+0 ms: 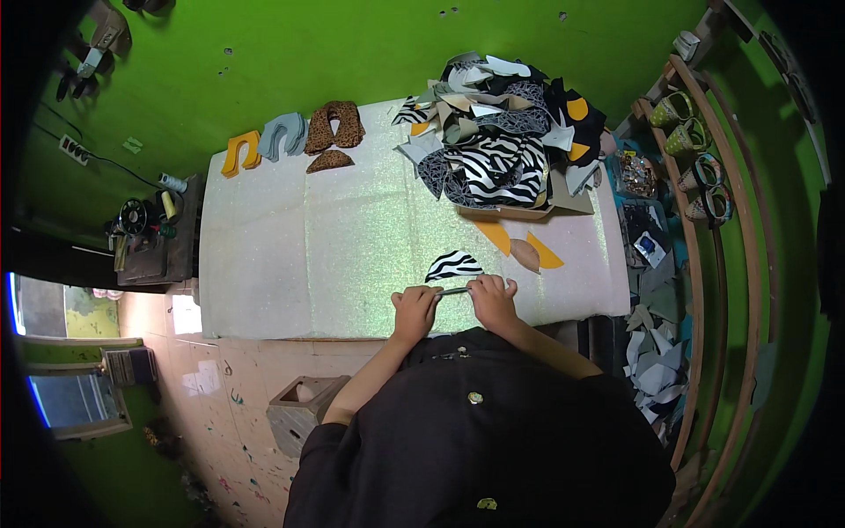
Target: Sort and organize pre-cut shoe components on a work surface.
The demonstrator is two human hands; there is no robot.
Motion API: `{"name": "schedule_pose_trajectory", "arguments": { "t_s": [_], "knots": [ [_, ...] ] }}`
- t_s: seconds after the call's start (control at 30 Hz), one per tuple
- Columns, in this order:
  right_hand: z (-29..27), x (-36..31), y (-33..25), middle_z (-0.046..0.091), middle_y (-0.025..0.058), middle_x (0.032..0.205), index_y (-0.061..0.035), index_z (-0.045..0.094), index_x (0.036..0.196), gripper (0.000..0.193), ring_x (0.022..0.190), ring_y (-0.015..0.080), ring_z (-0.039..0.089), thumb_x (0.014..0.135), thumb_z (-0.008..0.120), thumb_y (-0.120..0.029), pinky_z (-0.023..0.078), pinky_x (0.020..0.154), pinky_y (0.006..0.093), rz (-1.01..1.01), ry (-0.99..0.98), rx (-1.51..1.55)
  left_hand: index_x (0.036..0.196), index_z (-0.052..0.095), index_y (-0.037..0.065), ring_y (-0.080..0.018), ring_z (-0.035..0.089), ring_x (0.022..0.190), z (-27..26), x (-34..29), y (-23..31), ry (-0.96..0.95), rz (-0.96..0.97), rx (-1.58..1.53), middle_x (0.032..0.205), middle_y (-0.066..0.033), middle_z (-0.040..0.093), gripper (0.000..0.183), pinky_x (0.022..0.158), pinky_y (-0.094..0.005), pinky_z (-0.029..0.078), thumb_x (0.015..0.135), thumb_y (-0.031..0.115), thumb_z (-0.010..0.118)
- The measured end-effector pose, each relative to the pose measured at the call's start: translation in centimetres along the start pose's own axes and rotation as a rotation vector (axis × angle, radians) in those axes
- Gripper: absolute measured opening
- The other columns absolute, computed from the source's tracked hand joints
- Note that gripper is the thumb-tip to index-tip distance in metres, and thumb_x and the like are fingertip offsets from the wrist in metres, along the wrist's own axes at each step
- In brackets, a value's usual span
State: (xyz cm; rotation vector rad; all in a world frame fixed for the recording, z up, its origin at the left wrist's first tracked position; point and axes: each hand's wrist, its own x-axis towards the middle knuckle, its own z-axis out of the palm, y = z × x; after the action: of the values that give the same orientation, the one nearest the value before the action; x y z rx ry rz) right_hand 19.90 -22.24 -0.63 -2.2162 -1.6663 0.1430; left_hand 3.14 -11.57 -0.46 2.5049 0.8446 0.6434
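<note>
At the table's near edge, my left hand [414, 312] and my right hand [493, 302] are closed on the two ends of a thin dark piece [453, 291]. It is stretched level between them and seen nearly edge-on, so its shape and material are unclear. Just beyond my fingers, a zebra-striped half-round cutout [454, 266] lies flat on the pale, glittery table covering [264, 255]. To its right are yellow cutouts [546, 251] and a brown oval-like piece [525, 255].
A big heap of patterned scraps [497, 163] rises from a cardboard box [515, 213] at the back right. Stacked U-shaped pieces [283, 136] line the far left edge. A sewing machine [132, 216] stands left; a wooden rack with shoes [687, 136] stands right. A box-like stool [304, 409] sits below.
</note>
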Motion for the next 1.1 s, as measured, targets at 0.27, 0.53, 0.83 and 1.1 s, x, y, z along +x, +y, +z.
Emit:
{"name": "schedule_pose_trajectory", "arguments": {
  "t_s": [0.27,0.53,0.83,1.1],
  "knots": [
    [-1.4,4.3,0.0,0.053,0.0071,0.099,-0.0076,0.058,0.097,0.027,0.101,0.0253,0.046,0.089,0.054,-0.033,0.026,0.086,0.0457,0.264,0.040,0.086,0.124,0.051,0.010,-0.0196,0.056,0.079,-2.3,5.6,0.0,-0.107,-0.319,-0.173,0.082,-0.0045,0.062,0.050,0.080,-0.0382,0.027,0.081,0.027,0.069],
    [-1.4,5.2,0.3,0.050,0.0095,0.115,-0.0097,0.049,0.120,0.049,0.111,0.0259,0.043,0.081,0.062,-0.036,0.026,0.089,0.0459,0.254,0.053,0.167,0.129,0.048,0.013,-0.0221,0.049,0.109,-1.6,6.2,-1.1,-0.097,-0.060,0.000,0.116,-0.0089,0.054,0.071,0.086,-0.0427,0.027,0.069,0.041,0.074],
    [-1.8,6.9,0.6,0.054,0.0037,0.110,-0.0160,0.053,0.122,0.058,0.109,0.0216,0.047,0.069,0.073,-0.031,0.027,0.090,0.0476,0.106,-0.277,0.118,0.114,0.063,0.015,-0.0206,0.054,0.095,-1.5,7.9,-1.9,-0.379,-0.045,-0.034,0.097,-0.0031,0.062,0.051,0.082,-0.0392,0.028,0.069,0.034,0.075],
    [-2.2,6.0,-0.6,0.051,0.0062,0.112,-0.0160,0.047,0.129,0.061,0.110,0.0240,0.047,0.073,0.071,-0.028,0.028,0.090,0.0474,0.050,-0.058,0.077,0.122,0.057,0.014,-0.0212,0.051,0.105,-1.7,7.0,-1.1,-0.271,0.030,-0.020,0.111,-0.0047,0.059,0.057,0.086,-0.0412,0.028,0.072,0.034,0.073]
  ]
}}
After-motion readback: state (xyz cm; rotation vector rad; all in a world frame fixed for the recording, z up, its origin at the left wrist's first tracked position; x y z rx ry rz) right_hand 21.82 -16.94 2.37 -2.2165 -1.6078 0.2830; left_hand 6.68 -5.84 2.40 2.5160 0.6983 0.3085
